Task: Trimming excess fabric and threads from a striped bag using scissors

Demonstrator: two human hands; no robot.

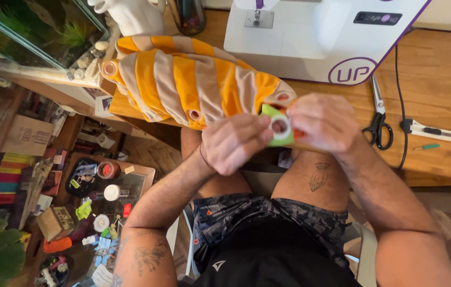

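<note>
We are seated at a wooden table, looking down over our lap. Left hand and right hand meet at the table's near edge, both closed on a green fabric piece that carries a white ring. The left thumb and fingers pinch the piece from the left, touching the ring; the right fingers curl over it from the right and hide its far side. We cannot tell how far the green piece extends under the right hand.

The green piece sits at the near end of a striped cloth, orange and cream, which lies bunched on the table and runs away to the upper left. Several more rings show along the cloth's edge, one just beside the right hand's knuckles.

Behind the cloth stands a white sewing machine, close to it but apart from our hands. To the right of the right hand, on the table: scissors with black handles, then a utility knife, then a small green pen. A black cable runs down between the scissors and the knife.

A glass tank stands at upper left. Below it, at floor level, is a cluttered tray.
</note>
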